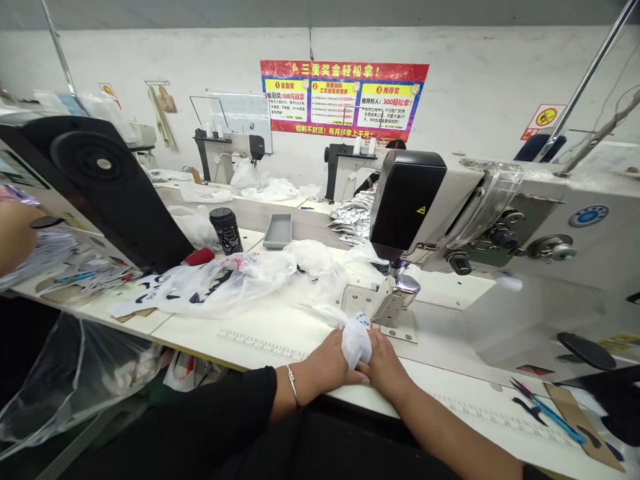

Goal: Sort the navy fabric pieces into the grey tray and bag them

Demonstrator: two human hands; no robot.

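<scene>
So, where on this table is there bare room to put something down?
Bare tabletop lies between the plastic bag and the ruler strip, and right of the right hand. Crowded: around the black tumbler.

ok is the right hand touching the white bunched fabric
Touching. The head view shows the right hand against the white bunched fabric, which is gathered between it and the left hand, with no gap showing.

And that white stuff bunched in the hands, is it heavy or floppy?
The white material probably feels floppy: it bunches between the hands and trails in soft folds. It's likely light, since it looks thin and see-through. It may slip too, as it looks shiny.
</scene>
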